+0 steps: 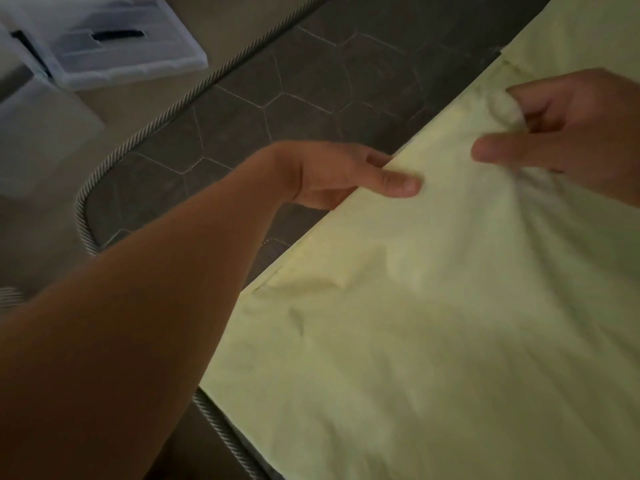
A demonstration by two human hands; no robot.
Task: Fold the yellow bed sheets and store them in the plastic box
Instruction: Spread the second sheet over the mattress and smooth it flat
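A pale yellow bed sheet [433, 323] lies spread over the right and lower part of a dark mattress. My left hand [339, 174] pinches the sheet's left edge between thumb and fingers. My right hand [571, 129] grips a bunched fold of the same sheet further right, and creases fan out from that grip. A clear plastic box [31, 140] stands on the floor at the far left, with its clear lid [114, 46] lying flat beside it at the top left.
The dark mattress [277, 98] has a hexagon quilt pattern and a rope-like piped edge [83, 216] that curves round its near left corner. Beige floor [131, 109] lies between the mattress and the box.
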